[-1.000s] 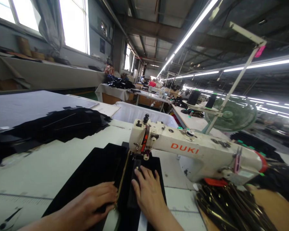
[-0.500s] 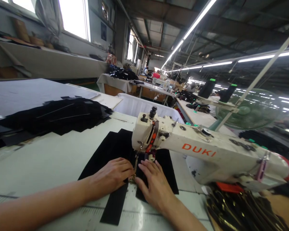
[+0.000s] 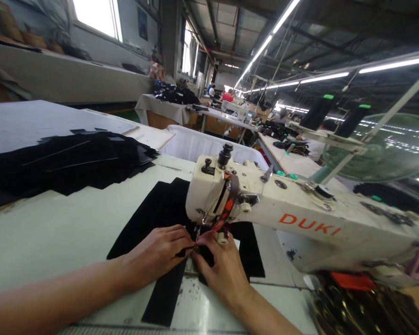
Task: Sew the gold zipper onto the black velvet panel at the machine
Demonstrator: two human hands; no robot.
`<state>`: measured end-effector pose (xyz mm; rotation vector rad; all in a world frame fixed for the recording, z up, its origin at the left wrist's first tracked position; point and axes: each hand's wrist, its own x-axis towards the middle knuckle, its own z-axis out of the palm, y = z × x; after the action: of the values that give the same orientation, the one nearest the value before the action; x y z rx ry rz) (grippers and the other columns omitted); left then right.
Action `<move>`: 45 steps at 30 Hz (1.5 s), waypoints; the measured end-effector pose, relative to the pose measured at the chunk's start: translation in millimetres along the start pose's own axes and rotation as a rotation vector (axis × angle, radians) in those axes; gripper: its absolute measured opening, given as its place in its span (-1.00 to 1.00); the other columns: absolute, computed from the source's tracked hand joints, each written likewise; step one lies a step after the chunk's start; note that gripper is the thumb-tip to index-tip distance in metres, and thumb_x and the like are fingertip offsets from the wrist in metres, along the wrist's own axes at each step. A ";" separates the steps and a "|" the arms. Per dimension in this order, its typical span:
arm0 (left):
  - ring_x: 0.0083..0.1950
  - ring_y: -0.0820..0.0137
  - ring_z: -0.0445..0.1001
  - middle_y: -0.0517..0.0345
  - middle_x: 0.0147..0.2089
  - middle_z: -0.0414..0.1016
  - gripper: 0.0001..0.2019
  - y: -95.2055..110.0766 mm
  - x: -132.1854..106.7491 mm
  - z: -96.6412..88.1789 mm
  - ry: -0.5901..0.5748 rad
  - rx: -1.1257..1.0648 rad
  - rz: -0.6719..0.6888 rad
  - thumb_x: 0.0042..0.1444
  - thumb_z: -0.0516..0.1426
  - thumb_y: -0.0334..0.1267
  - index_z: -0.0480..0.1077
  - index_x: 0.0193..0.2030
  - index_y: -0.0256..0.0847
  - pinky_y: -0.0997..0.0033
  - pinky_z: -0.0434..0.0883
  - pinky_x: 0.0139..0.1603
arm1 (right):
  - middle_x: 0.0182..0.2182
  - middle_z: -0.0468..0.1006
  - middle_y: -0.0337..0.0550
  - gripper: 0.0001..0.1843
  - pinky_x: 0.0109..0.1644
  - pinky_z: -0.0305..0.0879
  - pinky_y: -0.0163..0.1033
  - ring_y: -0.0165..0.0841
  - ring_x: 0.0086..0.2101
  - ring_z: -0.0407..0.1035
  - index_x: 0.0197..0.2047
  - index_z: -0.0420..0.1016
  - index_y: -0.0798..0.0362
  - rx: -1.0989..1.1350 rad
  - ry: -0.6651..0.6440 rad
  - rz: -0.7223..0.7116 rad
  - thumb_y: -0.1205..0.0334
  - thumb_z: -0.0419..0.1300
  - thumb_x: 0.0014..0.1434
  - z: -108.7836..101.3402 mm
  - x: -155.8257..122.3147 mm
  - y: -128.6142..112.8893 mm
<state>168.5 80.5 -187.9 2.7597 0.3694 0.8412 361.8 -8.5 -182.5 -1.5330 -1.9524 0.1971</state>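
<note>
Black fabric pieces (image 3: 143, 216) lie under the head of a white sewing machine (image 3: 209, 186) marked DUKI. A narrow tail of the cloth runs toward me. My left hand (image 3: 160, 251) rests on the fabric left of the needle (image 3: 197, 231), its fingers pressed together and closed on the cloth at the presser foot. My right hand (image 3: 225, 267) is just right of the needle, with thumb and forefinger bent in a pinch at the fabric. The fingertips of both hands nearly meet; the exact spot they grip is partly hidden.
A stack of black fabric pieces (image 3: 73, 160) lies at the left. Behind the machine is a white plastic bin (image 3: 209, 146). Dark bundles with shiny gold strips (image 3: 356, 307) sit at the lower right. Thread cones (image 3: 316, 114) and a fan (image 3: 387, 149) stand behind.
My right hand has gone from spread flat on the fabric to bent fingers, pinching close to my left fingertips. The view has shifted, with the machine appearing larger.
</note>
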 end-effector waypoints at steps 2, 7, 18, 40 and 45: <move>-0.08 0.32 0.55 0.07 -0.11 0.57 -0.86 1.4 -0.9 0.6 0.035 -0.022 -0.001 0.39 0.07 -0.37 0.47 -0.06 -0.24 0.37 0.51 0.00 | -0.11 0.59 -0.19 -0.77 0.24 0.20 0.08 -0.15 -0.01 0.42 -0.16 0.52 -0.02 0.007 0.033 0.025 0.45 0.33 0.13 3.9 1.0 -1.6; -0.10 0.34 0.54 0.08 -0.14 0.56 -0.85 6.6 0.0 0.4 0.085 -0.061 0.036 0.34 0.06 -0.45 0.45 -0.08 -0.24 0.42 0.49 -0.07 | -0.15 0.57 -0.09 -0.73 0.13 0.30 0.06 -0.12 -0.09 0.42 -0.21 0.47 0.05 -0.174 0.086 -0.039 0.49 0.34 0.03 9.3 3.4 -1.8; -0.17 0.37 0.53 0.05 -0.21 0.54 -0.78 11.9 2.3 -3.2 0.013 0.084 0.162 0.40 -0.02 -0.41 0.46 -0.06 -0.25 0.47 0.47 -0.15 | -0.21 0.61 -0.03 -0.74 -0.07 0.44 0.01 -0.14 -0.23 0.45 -0.16 0.54 0.12 -0.628 0.045 -0.303 0.58 0.19 0.14 -2.2 15.8 7.3; 0.09 0.28 0.53 0.05 -0.01 0.60 -0.76 -14.3 -5.6 10.1 -0.037 0.072 -0.038 0.25 0.05 -0.44 0.43 0.00 -0.19 0.35 0.50 0.04 | 0.06 0.58 -0.09 -0.56 0.29 0.29 0.00 -0.25 0.08 0.46 0.19 0.44 0.04 -0.361 0.029 -0.374 0.53 0.17 0.29 6.4 -1.3 32.8; -0.01 0.33 0.56 0.17 -0.12 0.62 -0.84 -11.5 -1.3 11.1 -0.057 0.143 -0.001 0.19 0.16 -0.38 0.44 -0.09 -0.16 0.45 0.52 -0.03 | -0.02 0.65 -0.15 -0.61 0.08 0.48 -0.20 -0.26 -0.06 0.57 0.11 0.53 -0.08 -0.400 0.202 -0.519 0.46 0.16 0.29 18.4 0.0 52.2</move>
<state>171.9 89.3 -200.9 2.9075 0.4365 0.7616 394.1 12.4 -222.2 -1.1549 -2.2285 -0.5741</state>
